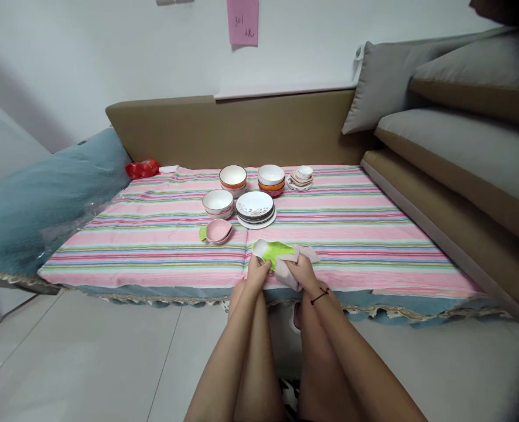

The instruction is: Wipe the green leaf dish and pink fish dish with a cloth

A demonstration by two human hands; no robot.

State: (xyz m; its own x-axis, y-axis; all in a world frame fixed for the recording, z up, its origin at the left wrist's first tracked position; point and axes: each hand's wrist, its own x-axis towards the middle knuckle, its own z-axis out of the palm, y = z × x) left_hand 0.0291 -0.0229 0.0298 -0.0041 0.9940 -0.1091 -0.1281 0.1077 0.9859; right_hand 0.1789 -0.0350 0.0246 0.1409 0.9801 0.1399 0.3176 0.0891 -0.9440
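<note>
My left hand (258, 271) is closed on the near side of a green and white dish (273, 249), shaped like a cabbage leaf. My right hand (302, 271) grips a pale greyish-pink cloth (288, 275), which lies against the dish's right end and hangs down below it. Both hands are just above the front edge of a striped cover. Left of them sits a pink leaf-shaped bowl (218, 230) with a green handle, stacked on another. Behind the hands is a stack of plates (255, 205), the top one with a dark floral pattern.
Stacked white bowls (218, 201), orange-banded bowls (233, 175), more bowls (271, 176) and small dishes (301, 177) stand farther back on the striped cover (154, 234). Large cushions (461, 140) pile up at the right. A red bundle (143, 169) lies back left.
</note>
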